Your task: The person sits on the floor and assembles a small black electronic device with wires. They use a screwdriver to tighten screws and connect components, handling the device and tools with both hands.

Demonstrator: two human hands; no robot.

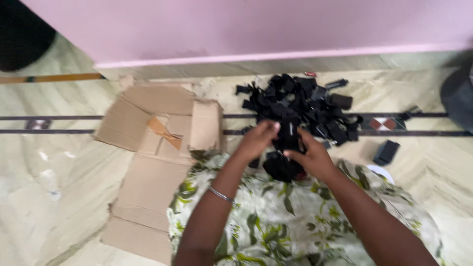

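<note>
A heap of small black parts [300,106] lies on the floor in front of me, near a pink wall. My left hand [256,140] and my right hand [311,156] meet at the near edge of the heap. Both grip a bunch of black pieces [285,156] held over my lap. My left wrist wears a thin metal bangle [220,195]. The picture is blurred, so the exact shape of the pieces cannot be made out.
An opened, flattened cardboard box [157,148] lies on the floor to my left. A single black block [386,152] sits apart at the right. My lap is covered by green-leaf patterned cloth [295,221]. A dark object [458,98] stands at the right edge.
</note>
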